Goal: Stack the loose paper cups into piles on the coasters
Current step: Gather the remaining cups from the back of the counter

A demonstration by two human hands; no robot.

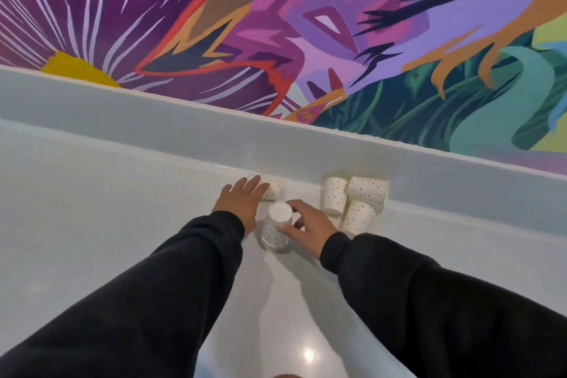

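I faced a mural (306,24): purple flower, orange claws, green leaves. Below it ran a pale grey upstand (153,120). My counter (92,209) was pale blue-grey and glossy, with one light glare (308,354) near me.

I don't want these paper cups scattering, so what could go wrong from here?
The left hand rests on a paper cup lying on its side, which could roll away. The right hand grips an upside-down cup; squeezing may crush it. Its sleeve could knock the three cups beside it.
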